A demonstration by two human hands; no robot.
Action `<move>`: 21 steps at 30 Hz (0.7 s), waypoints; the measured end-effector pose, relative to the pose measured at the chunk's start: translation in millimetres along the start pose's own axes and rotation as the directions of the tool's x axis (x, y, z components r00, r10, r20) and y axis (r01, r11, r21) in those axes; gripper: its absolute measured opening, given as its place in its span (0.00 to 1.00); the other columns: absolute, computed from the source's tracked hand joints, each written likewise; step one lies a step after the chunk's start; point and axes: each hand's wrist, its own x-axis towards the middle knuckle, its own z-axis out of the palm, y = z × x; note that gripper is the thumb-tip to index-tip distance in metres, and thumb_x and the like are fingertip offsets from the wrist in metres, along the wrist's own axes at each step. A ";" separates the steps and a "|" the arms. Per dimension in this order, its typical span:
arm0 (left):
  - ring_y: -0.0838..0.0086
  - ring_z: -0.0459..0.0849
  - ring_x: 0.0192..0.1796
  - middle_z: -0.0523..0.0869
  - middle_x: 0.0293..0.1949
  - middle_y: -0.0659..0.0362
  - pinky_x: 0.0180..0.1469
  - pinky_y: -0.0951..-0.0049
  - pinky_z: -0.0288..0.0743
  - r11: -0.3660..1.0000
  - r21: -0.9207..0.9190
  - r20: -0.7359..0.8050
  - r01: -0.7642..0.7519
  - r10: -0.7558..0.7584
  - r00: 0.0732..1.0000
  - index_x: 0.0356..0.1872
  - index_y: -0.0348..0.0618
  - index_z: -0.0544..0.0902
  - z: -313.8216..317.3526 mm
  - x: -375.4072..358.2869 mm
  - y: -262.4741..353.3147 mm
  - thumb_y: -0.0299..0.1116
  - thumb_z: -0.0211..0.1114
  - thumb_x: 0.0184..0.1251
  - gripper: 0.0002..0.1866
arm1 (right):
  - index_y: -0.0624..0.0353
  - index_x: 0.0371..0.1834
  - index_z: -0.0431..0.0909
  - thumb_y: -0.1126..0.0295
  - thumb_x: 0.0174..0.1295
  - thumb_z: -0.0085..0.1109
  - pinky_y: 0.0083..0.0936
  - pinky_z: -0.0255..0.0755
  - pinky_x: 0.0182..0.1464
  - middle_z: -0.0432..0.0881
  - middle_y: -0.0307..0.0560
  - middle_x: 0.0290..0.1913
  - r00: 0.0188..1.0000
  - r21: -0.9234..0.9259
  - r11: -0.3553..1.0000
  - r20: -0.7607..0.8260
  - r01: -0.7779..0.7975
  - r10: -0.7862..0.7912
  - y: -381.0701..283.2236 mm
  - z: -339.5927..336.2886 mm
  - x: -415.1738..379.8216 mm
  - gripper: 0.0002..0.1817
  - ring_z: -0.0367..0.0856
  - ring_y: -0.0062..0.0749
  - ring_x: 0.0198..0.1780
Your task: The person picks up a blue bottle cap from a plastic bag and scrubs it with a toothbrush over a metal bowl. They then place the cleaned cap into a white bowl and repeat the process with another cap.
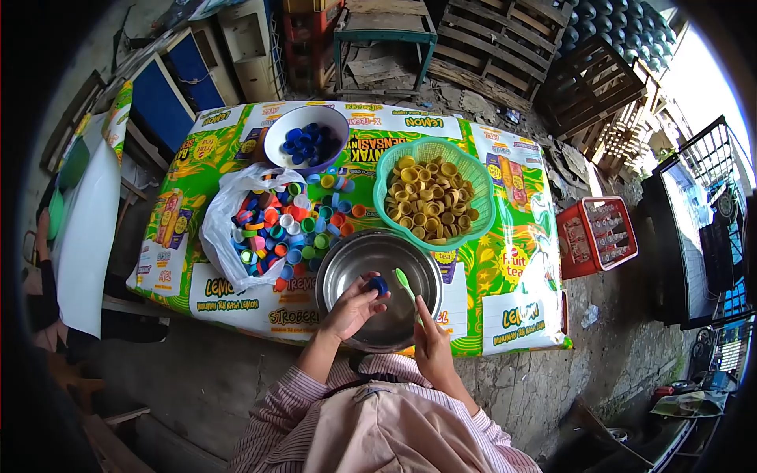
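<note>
My left hand (352, 309) pinches a dark blue bottle cap (379, 285) above a steel bowl (327, 272). In my right hand (432, 340) is a green toothbrush (408, 290), its head pointing up and left, near the cap but apart from it. The bowl stands at the table's near edge, and its inside is partly hidden by my hands. To its left, mixed coloured bottle caps (293, 229) spill out of a white plastic bag (218, 229). Yellow caps (430, 197) fill a mint green basket (487, 206). Dark blue caps (309, 143) lie in a white bowl (274, 142).
A printed plastic sheet (512, 272) covers the table. Right of it, a red crate (576, 236) stands on the floor. Wooden pallets (498, 43) and a small table (385, 35) are behind. At the far left, part of another person (49, 292) shows.
</note>
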 end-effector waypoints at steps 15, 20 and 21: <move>0.74 0.76 0.48 0.76 0.45 0.62 0.50 0.73 0.71 0.999 0.035 0.037 -0.029 0.028 0.999 0.55 0.45 0.69 5.1 -3.2 3.1 0.25 0.55 0.66 0.17 | 0.56 0.68 0.59 0.83 0.60 0.47 0.26 0.68 0.31 0.78 0.62 0.28 0.998 -0.011 1.000 0.054 -0.009 0.010 -6.0 3.0 0.7 0.30 0.78 0.45 0.26; 0.77 0.76 0.46 0.76 0.45 0.63 0.46 0.77 0.70 0.992 0.110 -0.015 -0.070 0.072 0.997 0.53 0.45 0.71 -6.1 0.8 -3.1 0.24 0.58 0.63 0.17 | 0.56 0.68 0.59 0.83 0.60 0.47 0.26 0.67 0.30 0.77 0.62 0.27 0.994 -0.024 0.995 0.050 -0.093 0.094 -6.1 -1.5 2.9 0.30 0.76 0.45 0.24; 0.78 0.76 0.45 0.77 0.44 0.63 0.44 0.78 0.69 0.996 0.067 0.021 -0.060 0.059 0.998 0.52 0.46 0.72 -7.3 0.8 -1.7 0.24 0.59 0.62 0.16 | 0.56 0.68 0.59 0.83 0.60 0.46 0.25 0.66 0.29 0.75 0.61 0.26 0.999 -0.007 1.000 0.045 -0.011 0.011 -10.4 -2.1 2.3 0.30 0.75 0.43 0.23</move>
